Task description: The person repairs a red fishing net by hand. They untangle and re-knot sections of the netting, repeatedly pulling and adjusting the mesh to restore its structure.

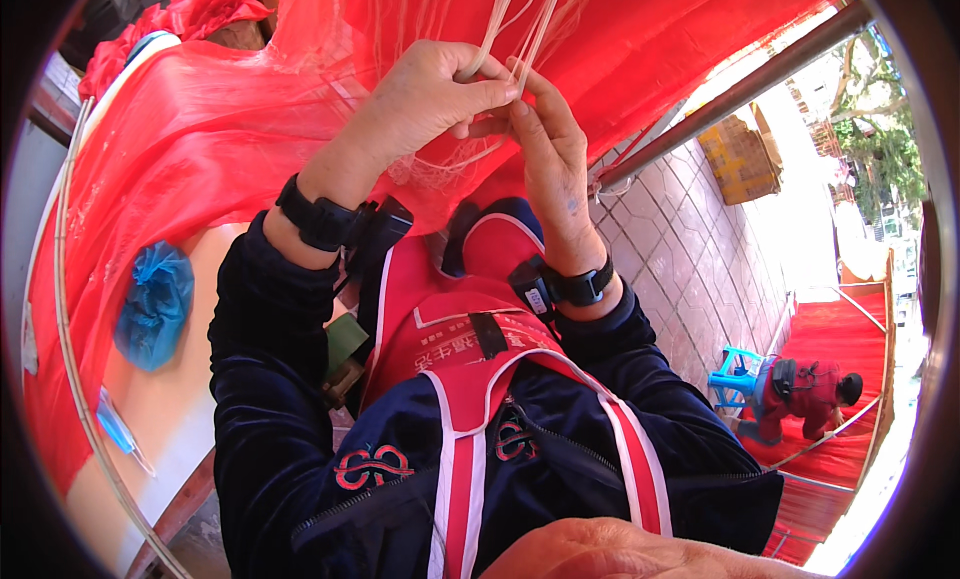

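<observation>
While the pale strands (496,21) are hanging down in two bundles from the top of my view, I am closing both hands on their lower ends, up in front of my chest. My left grip (425,94) is holding one bundle, which is passing behind my curled index finger, and my thumb is reaching toward the other hand. My right grip (552,144) is pinching the second bundle between thumb and fingers, so the fingertips of both are almost meeting. A loose loop is sagging just beneath them.

Behind the strands, red cloth (190,104) is spreading across and falling to my left. Black bands (318,219) are circling my wrists, and I am wearing a red apron (450,324) over a dark velvety jacket (265,354).

To my left, a crumpled blue plastic bag (155,304) and a blue face mask (118,429) are lying on a tan surface (200,289), with a thin curved rod (63,229) running past them. To my right, a metal pole (740,84) is slanting above the paving (665,219), near a cardboard box (738,159). Farther off, a person (795,394) is bending beside a blue stool (735,379).
</observation>
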Demonstrator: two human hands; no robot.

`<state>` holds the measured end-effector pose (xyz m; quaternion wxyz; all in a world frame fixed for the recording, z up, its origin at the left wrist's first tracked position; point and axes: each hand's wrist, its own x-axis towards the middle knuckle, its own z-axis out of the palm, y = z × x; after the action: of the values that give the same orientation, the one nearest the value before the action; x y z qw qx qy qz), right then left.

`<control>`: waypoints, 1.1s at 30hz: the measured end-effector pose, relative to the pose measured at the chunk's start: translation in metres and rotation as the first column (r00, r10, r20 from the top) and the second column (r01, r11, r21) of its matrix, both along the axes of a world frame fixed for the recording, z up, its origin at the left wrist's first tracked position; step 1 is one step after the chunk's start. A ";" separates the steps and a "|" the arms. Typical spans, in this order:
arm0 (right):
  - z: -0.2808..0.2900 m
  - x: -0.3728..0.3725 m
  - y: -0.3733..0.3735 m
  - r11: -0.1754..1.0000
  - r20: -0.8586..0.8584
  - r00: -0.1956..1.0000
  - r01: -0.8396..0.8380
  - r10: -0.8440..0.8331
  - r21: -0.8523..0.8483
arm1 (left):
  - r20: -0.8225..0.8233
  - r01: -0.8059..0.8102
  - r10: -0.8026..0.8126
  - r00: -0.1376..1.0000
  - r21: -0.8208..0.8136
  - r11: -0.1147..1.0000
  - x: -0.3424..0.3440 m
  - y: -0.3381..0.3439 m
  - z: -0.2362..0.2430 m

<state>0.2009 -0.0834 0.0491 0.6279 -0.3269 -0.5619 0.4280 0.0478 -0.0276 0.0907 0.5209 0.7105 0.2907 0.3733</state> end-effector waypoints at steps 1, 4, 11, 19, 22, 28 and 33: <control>0.001 -0.001 -0.001 0.999 0.032 0.999 0.009 -0.010 0.030 | 0.009 0.006 -0.006 1.000 -0.003 1.000 0.001 0.000 0.000; 0.002 -0.002 -0.003 0.998 0.068 0.997 0.037 -0.040 0.043 | 0.050 0.005 -0.005 0.999 -0.004 1.000 0.000 -0.002 0.001; 0.005 -0.003 -0.004 0.994 0.134 0.985 0.110 -0.111 0.018 | 0.057 -0.025 0.029 0.998 -0.059 0.998 0.002 -0.007 0.003; 0.004 -0.009 -0.004 0.990 0.195 0.970 0.141 -0.143 0.026 | 0.082 -0.021 0.023 0.996 -0.026 0.999 0.000 -0.006 0.002; 0.000 -0.006 -0.002 0.995 0.119 0.988 0.096 -0.095 0.001 | 0.070 -0.047 0.047 0.996 0.002 0.999 -0.001 -0.004 0.001; -0.008 0.006 0.003 0.974 0.204 0.953 0.228 -0.224 0.005 | 0.067 -0.045 0.047 0.997 -0.031 0.999 -0.003 -0.002 0.004; -0.009 0.009 0.001 0.979 0.085 0.980 0.189 -0.182 -0.083 | 0.049 -0.018 0.019 0.999 -0.029 0.999 0.000 -0.003 0.004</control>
<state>0.2101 -0.0822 0.0406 0.6275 -0.4222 -0.5325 0.3800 0.0479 -0.0308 0.0951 0.5347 0.6907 0.2898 0.3913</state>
